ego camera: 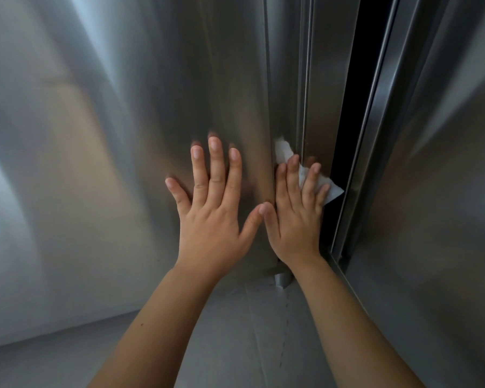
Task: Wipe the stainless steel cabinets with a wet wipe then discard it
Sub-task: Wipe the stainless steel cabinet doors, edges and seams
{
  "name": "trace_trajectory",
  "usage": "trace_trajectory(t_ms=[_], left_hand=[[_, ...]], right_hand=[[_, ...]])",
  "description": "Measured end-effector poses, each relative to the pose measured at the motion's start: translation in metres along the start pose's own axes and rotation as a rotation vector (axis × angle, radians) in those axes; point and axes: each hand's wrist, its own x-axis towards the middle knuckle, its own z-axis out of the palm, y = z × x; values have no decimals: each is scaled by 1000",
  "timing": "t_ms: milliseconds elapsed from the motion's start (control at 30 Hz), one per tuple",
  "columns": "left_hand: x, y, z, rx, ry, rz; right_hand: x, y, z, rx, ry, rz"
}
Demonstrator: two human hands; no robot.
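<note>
1. The white wet wipe (283, 151) lies flat against the cabinet door (123, 135) edge, beside the dark gap (350, 107).
2. It sits under the right hand (297, 219), whose straight, slightly parted fingers (293, 177) press it; corners stick out beyond them.
3. The left hand (210, 217) rests flat on the door just beside it, fingers spread wide.

Single head view, wide-angle, facing forward, slightly down, close against cabinet door (109, 163).
</note>
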Motion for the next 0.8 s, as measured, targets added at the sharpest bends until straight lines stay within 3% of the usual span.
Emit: trace_trajectory(t_ms=[800], left_hand=[[0,2,-2,3,-4,17]], right_hand=[[-68,19,32,-34,-52,-15]])
